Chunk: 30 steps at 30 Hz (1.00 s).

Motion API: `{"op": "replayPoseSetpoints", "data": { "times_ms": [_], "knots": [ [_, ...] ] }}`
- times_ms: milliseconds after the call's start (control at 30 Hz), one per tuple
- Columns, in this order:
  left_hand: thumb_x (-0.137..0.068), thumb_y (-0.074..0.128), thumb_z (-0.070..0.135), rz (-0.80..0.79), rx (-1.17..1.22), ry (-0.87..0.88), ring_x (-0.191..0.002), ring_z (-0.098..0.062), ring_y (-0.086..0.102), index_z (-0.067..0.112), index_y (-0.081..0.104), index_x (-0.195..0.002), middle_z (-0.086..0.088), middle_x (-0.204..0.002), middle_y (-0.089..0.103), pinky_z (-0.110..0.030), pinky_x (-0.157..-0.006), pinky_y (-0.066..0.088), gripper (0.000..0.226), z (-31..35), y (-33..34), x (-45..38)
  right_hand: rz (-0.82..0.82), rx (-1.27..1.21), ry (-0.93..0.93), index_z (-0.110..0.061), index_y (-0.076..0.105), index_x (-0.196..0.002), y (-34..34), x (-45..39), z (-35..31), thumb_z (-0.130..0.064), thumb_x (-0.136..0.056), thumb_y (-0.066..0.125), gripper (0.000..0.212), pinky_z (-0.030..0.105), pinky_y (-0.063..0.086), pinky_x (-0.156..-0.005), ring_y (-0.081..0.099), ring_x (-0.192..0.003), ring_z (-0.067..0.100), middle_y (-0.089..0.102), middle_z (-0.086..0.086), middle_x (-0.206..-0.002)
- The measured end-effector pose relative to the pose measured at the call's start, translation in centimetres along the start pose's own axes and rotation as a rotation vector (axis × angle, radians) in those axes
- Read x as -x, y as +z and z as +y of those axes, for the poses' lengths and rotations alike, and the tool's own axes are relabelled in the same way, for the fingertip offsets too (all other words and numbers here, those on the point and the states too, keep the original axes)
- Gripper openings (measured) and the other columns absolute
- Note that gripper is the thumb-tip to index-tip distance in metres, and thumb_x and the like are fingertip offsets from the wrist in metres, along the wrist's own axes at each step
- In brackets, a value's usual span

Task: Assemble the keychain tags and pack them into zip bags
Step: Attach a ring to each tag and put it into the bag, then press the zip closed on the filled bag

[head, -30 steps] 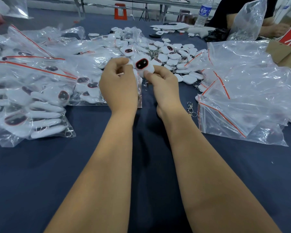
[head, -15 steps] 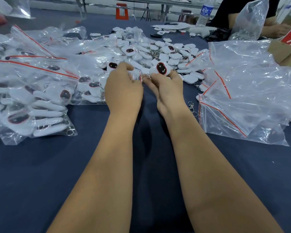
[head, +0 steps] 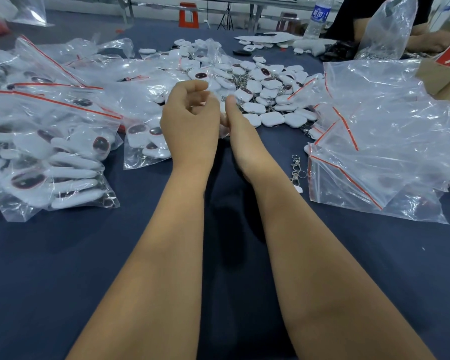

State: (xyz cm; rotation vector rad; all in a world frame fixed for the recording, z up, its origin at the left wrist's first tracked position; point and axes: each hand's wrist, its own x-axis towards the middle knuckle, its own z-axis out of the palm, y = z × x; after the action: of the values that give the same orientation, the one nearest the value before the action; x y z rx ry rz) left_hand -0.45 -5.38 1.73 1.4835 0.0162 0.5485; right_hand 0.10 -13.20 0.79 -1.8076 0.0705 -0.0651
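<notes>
Across the dark blue cloth-covered table (head: 63, 255), both of the person's bare forearms reach toward a loose heap of white rounded plastic keychain tags (head: 265, 94), some showing dark oval faces. Left hand (head: 190, 126) hovers with its fingers loosely curled, thumb and forefinger close together; whether they pinch anything I cannot tell. Right hand (head: 240, 131) lies edge-on just beside it, fingers hidden, so its hold cannot be told. Filled clear zip bags with red seal strips (head: 52, 157) sit to the left, and limp clear zip bags (head: 379, 141) pile up on the right. Two metal clasps (head: 296, 168) lie near the right wrist.
</notes>
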Motion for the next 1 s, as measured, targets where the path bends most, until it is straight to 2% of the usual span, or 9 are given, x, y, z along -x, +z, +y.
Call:
{"op": "replayPoseSetpoints", "data": {
  "times_ms": [100, 167, 267, 400, 533, 667, 767, 867, 1000],
  "knots": [
    [-0.084, 0.054, 0.024, -0.056, 0.127, -0.109, -0.085, -0.017, 0.069, 0.023, 0.069, -0.095, -0.004, -0.095, 0.073, -0.041, -0.081, 0.058, 0.018, -0.1, -0.1, 0.0, -0.028, -0.049, -0.039, -0.023, 0.068, -0.071, -0.3, -0.3, 0.4, -0.040, -0.104, 0.039, 0.047, 0.016, 0.048, -0.066, 0.064, -0.064, 0.003, 0.068, -0.008, -0.064],
    [-0.090, 0.050, 0.022, -0.047, 0.210, -0.141, -0.084, -0.014, 0.066, 0.018, 0.069, -0.097, -0.008, -0.095, 0.073, -0.036, -0.075, 0.057, 0.021, -0.1, -0.2, -0.2, 0.022, 0.018, -0.074, -0.008, 0.066, -0.068, -0.1, -0.5, 0.5, -0.026, -0.102, 0.047, 0.043, 0.025, 0.046, -0.069, 0.056, -0.066, 0.011, 0.063, 0.001, -0.065],
    [-0.093, 0.046, 0.015, 0.009, 0.232, -0.096, -0.081, -0.013, 0.065, 0.017, 0.069, -0.092, -0.008, -0.090, 0.074, -0.024, -0.063, 0.051, 0.023, 0.0, -0.2, -0.3, 0.115, -0.102, -0.078, 0.017, 0.060, -0.090, -0.1, -0.8, 0.9, -0.014, -0.098, 0.052, 0.033, 0.038, 0.042, -0.075, 0.049, -0.076, 0.024, 0.056, 0.027, -0.079],
    [-0.084, 0.042, 0.017, 0.150, 0.019, 0.008, -0.095, -0.016, 0.064, 0.029, 0.065, -0.081, 0.003, -0.092, 0.071, -0.028, -0.080, 0.051, 0.027, -0.3, -0.6, -0.4, 0.333, -0.449, -0.070, -0.003, 0.070, -0.098, -1.1, -0.8, 0.7, -0.001, -0.092, 0.062, 0.011, 0.036, 0.054, -0.086, 0.063, -0.084, 0.019, 0.070, 0.009, -0.090],
    [-0.089, 0.041, 0.025, 0.023, -0.220, -0.143, -0.109, -0.025, 0.060, 0.029, 0.063, -0.108, 0.001, -0.112, 0.065, -0.043, -0.091, 0.051, 0.030, -1.3, -0.9, -1.2, 0.531, -0.834, -0.061, -0.011, 0.064, -0.099, -2.9, -1.0, 0.7, 0.004, -0.086, 0.069, 0.021, 0.030, 0.054, -0.083, 0.061, -0.078, 0.017, 0.064, 0.006, -0.089],
    [-0.096, 0.039, 0.030, -0.101, -0.355, -0.180, -0.075, -0.007, 0.055, 0.028, 0.062, -0.109, 0.012, -0.084, 0.062, -0.027, -0.065, 0.042, 0.026, -1.7, -0.7, -0.7, 0.507, -1.057, -0.099, -0.008, 0.061, -0.117, -3.6, -0.8, 0.5, 0.008, -0.085, 0.068, 0.036, 0.023, 0.058, -0.069, 0.066, -0.065, 0.013, 0.067, 0.009, -0.083],
    [-0.092, 0.040, 0.030, -0.013, -0.409, -0.085, -0.062, -0.008, 0.047, 0.020, 0.063, -0.084, 0.009, -0.063, 0.053, -0.037, -0.080, 0.046, 0.026, -1.7, -1.0, -0.9, 0.456, -1.056, -0.101, -0.011, 0.059, -0.126, -3.8, -0.8, 0.5, 0.005, -0.086, 0.068, 0.044, 0.038, 0.059, -0.085, 0.068, -0.073, 0.018, 0.070, 0.016, -0.094],
    [-0.086, 0.049, 0.031, -0.031, -0.182, -0.099, -0.064, -0.014, 0.051, 0.012, 0.066, -0.077, 0.001, -0.066, 0.058, -0.038, -0.070, 0.049, 0.027, -1.3, -1.3, -0.8, 0.389, -1.090, -0.092, -0.013, 0.058, -0.126, -3.8, -0.8, 0.3, 0.006, -0.087, 0.066, 0.044, 0.043, 0.057, -0.090, 0.068, -0.078, 0.022, 0.071, 0.014, -0.087],
    [-0.087, 0.052, 0.047, -0.282, 0.008, -0.300, -0.072, -0.012, 0.066, 0.024, 0.072, -0.083, 0.004, -0.084, 0.073, -0.026, -0.063, 0.051, 0.031, -0.6, -1.6, -1.1, 0.358, -1.106, -0.052, -0.004, 0.056, -0.124, -3.8, -0.8, 0.4, 0.009, -0.086, 0.065, 0.040, 0.031, 0.059, -0.072, 0.070, -0.061, 0.017, 0.072, 0.007, -0.070]
  ]
}}
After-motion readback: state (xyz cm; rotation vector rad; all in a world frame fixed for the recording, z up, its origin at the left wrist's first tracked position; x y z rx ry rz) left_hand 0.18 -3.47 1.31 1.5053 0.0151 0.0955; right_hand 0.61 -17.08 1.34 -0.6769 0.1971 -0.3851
